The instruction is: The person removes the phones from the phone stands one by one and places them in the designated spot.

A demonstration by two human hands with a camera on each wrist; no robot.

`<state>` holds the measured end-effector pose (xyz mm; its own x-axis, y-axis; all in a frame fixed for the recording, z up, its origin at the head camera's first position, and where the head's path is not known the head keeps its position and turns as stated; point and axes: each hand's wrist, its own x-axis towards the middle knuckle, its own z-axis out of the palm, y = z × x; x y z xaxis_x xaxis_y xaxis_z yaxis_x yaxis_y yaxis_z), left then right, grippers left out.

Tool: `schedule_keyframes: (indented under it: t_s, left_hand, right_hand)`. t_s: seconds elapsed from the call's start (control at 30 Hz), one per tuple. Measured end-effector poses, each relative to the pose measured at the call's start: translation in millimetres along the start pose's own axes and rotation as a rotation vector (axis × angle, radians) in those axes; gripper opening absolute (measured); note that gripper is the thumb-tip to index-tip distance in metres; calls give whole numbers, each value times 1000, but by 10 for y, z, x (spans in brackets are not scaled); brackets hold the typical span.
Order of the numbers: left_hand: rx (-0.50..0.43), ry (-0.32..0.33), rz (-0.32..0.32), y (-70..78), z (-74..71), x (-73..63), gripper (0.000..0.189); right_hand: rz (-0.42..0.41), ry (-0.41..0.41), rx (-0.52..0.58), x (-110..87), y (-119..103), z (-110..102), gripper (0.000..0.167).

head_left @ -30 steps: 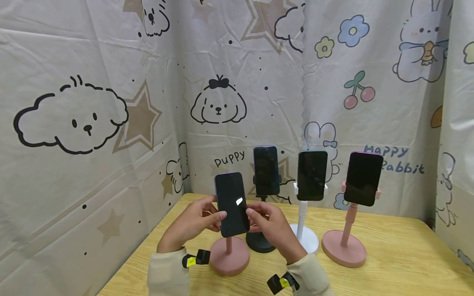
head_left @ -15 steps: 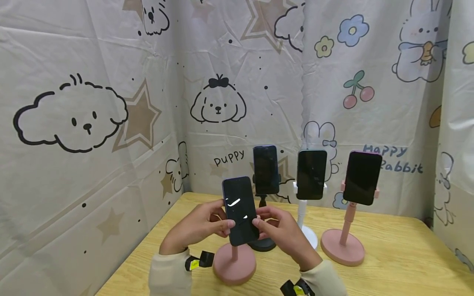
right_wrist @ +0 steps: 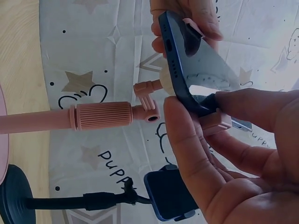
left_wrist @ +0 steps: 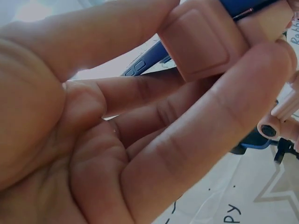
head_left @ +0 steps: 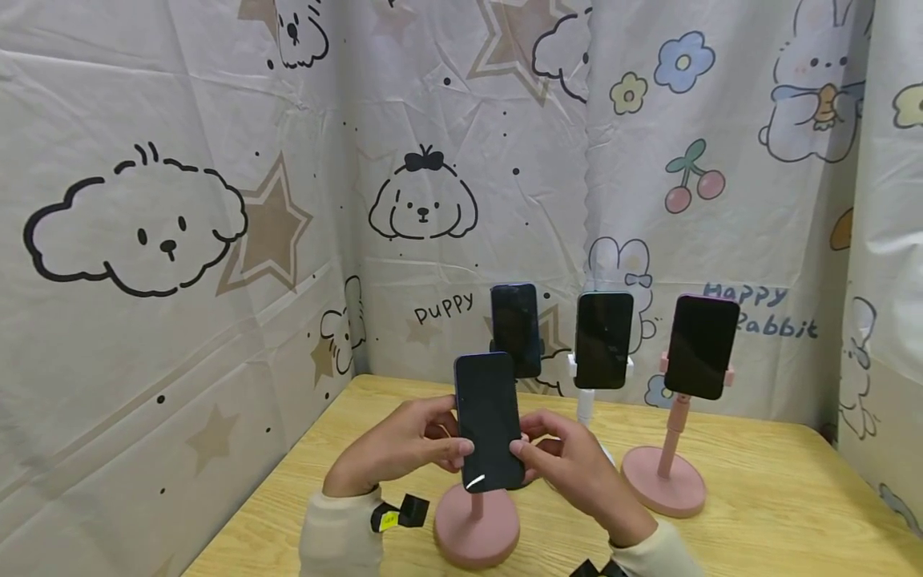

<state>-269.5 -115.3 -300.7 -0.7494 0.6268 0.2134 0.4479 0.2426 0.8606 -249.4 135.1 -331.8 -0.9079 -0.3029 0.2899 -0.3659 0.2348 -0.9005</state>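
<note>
where the phone (head_left: pixel 487 421) sits: nearly upright between both hands, on the head of the pink stand (head_left: pixel 476 533); screen dark.
left hand (head_left: pixel 411 441): pinching the phone; thumb on the front at the left edge, forefinger to the side, the pink clamp (left_wrist: pixel 201 42) between the two in the left wrist view.
right hand (head_left: pixel 577 469): pinching the phone; thumb on the front at the lower right edge, forefinger at the back.
joint (right_wrist: pixel 147 114): links the ribbed collar (right_wrist: pixel 103 115) to the mount behind the phone.
step in hand: seems to be seating the phone in the clamp or setting its angle; the pictures do not settle which.
next move: appears to call for even pressure at both edges, a check that the clamp bears on each side, then release of both hands together.
caution: uneven force could swing the joint or rock the base; matched pressure is advisable.
other stands: the black stand (right_wrist: pixel 16 193) and white stand (head_left: pixel 586 405) are behind, the far stand (head_left: pixel 667 483) to the right; each carries one of the other phones (head_left: pixel 604 340), a likely pattern for the finished set-up.
table (head_left: pixel 779 497): supports all four stands.
</note>
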Motion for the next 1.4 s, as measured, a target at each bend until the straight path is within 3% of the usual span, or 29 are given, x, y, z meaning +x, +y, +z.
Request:
schedule_keyframes:
  t_s: [0.23, 0.73, 1.4]
  left_hand:
    - [-5, -42, 23, -3, 55, 42, 42]
    - [9, -74, 68, -14, 172, 128, 29]
    - [-64, -103, 82, 46, 423, 329, 43]
  right_hand:
    - [-2, -21, -25, -114, -6, -66, 32]
    - [6, -67, 6, -245, -17, -200, 30]
    - [57, -72, -40, -378, -107, -510, 33]
